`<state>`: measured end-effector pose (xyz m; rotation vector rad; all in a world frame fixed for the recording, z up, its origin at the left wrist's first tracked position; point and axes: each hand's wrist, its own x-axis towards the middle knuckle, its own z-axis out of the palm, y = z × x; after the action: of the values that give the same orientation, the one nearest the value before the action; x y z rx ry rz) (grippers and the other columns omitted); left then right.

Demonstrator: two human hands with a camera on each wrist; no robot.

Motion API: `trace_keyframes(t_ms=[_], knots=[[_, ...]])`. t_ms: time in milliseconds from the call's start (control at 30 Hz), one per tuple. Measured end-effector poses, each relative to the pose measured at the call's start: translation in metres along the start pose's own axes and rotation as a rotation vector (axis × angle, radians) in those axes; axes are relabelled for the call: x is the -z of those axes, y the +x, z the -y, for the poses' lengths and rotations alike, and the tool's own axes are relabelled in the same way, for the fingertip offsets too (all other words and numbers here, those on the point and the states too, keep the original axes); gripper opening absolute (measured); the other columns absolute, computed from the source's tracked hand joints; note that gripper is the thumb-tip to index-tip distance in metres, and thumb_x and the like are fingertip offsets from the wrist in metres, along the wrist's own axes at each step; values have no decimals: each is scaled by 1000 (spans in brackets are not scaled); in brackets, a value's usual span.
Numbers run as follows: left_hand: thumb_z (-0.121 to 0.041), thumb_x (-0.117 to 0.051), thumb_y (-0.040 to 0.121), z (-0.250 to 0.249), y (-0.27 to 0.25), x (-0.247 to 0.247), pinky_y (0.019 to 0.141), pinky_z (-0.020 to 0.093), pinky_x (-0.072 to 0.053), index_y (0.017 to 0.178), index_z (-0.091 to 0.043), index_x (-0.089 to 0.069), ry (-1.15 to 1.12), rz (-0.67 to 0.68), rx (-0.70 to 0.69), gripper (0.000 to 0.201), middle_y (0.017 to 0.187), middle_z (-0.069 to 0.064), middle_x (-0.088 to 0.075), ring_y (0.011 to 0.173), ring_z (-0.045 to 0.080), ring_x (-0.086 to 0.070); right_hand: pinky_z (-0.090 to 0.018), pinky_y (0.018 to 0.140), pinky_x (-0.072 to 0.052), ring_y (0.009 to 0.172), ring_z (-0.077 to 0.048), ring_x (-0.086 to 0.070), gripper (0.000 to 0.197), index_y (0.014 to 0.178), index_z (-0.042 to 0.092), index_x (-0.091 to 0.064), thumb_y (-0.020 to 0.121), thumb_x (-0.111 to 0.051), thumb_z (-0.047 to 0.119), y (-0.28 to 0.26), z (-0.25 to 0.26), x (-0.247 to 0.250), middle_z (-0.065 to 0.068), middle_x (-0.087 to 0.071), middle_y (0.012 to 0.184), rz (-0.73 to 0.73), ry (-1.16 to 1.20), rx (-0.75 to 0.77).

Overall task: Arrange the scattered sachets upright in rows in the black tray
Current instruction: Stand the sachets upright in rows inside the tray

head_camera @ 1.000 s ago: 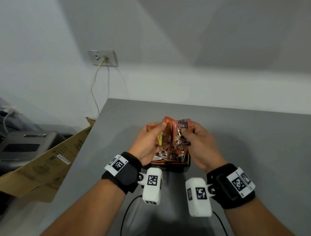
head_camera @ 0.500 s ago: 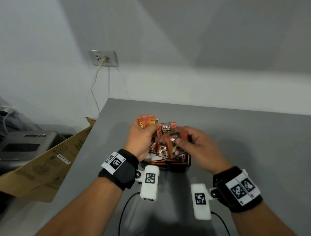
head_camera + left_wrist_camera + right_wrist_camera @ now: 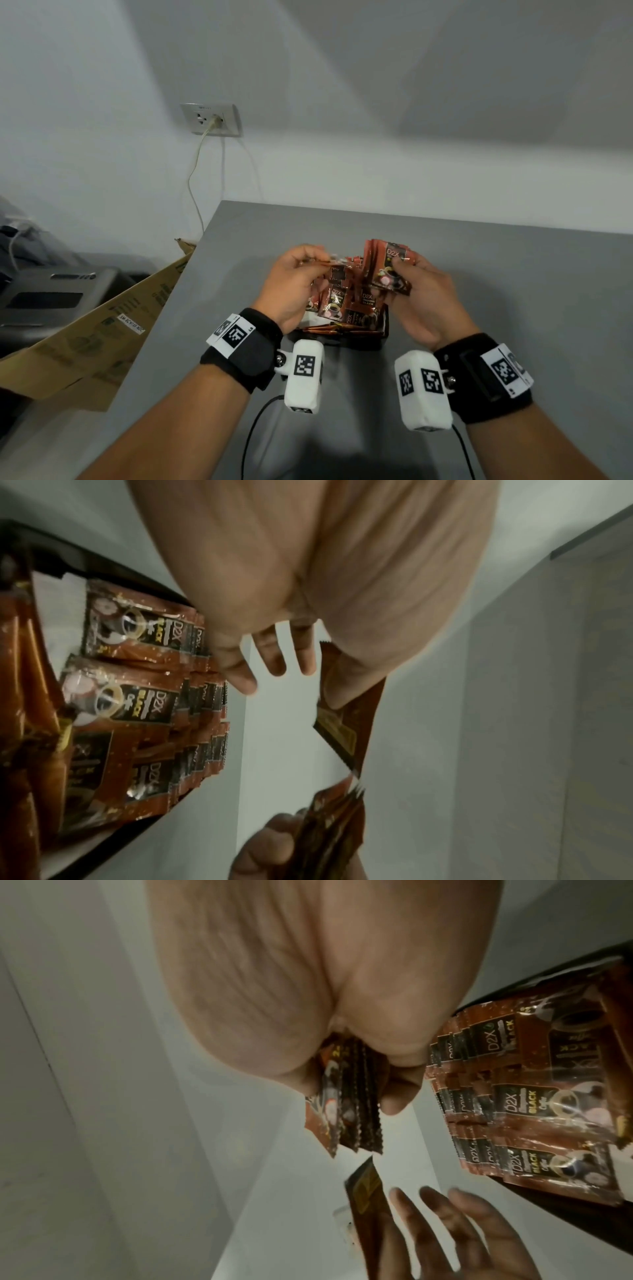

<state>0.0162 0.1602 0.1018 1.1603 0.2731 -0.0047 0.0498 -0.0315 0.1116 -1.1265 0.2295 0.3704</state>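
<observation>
You stood at a grey desk (image 3: 513,274) pushed up to a plain white wall (image 3: 342,102). A wall socket (image 3: 210,119) sat off its left corner, with a pale cord (image 3: 193,178) plugged in and hanging down behind the desk's edge. To your left a flattened cardboard box (image 3: 102,329) leaned against the desk, beside a grey machine (image 3: 51,298). Soft shadows crossed the wall above.

Brown D2X coffee sachets (image 3: 337,303) are packed upright in rows in black tray (image 3: 356,342); small stack (image 3: 388,270) and single sachet (image 3: 329,263) are held above it.
</observation>
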Motion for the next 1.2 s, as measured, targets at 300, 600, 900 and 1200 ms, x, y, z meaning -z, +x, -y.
trace_keyframes(t_ms=[300, 600, 900, 1200], knots=[[2, -49, 76, 2, -6, 8, 76, 34, -55, 83, -6, -78, 66, 163, -38, 30, 102, 15, -74, 92, 24, -66, -39, 70, -42, 93, -34, -55, 45, 130, -14, -50, 88, -38, -3, 1, 3, 12, -26, -62, 110, -47, 69, 19], [-1, -54, 79, -6, 0, -10, 73, 43, -52, 104, -4, -60, -127, 97, 31, 27, 101, 25, -64, 84, 33, -62, -33, 70, -58, 86, -22, -71, 29, 111, 5, -60, 89, -59, -13, -11, 2, -9, -8, -74, 94, 184, -289, 129], [1, -56, 87, -5, -8, -22, 70, 28, -59, 105, 6, -68, -122, 198, 118, 22, 95, 15, -74, 87, 22, -74, -18, 80, -49, 92, -2, -66, 33, 114, 24, -68, 83, -79, 19, -16, -1, -35, 11, -70, 104, 136, -840, 397], [-2, -51, 75, -9, -4, -16, 64, 33, -53, 90, -2, -65, -231, 217, 216, 20, 82, 15, -66, 72, 24, -66, -32, 108, -41, 125, -6, -47, 88, 144, 34, -46, 65, -86, 33, 2, 10, -50, 13, -53, 137, 508, -1436, 614]])
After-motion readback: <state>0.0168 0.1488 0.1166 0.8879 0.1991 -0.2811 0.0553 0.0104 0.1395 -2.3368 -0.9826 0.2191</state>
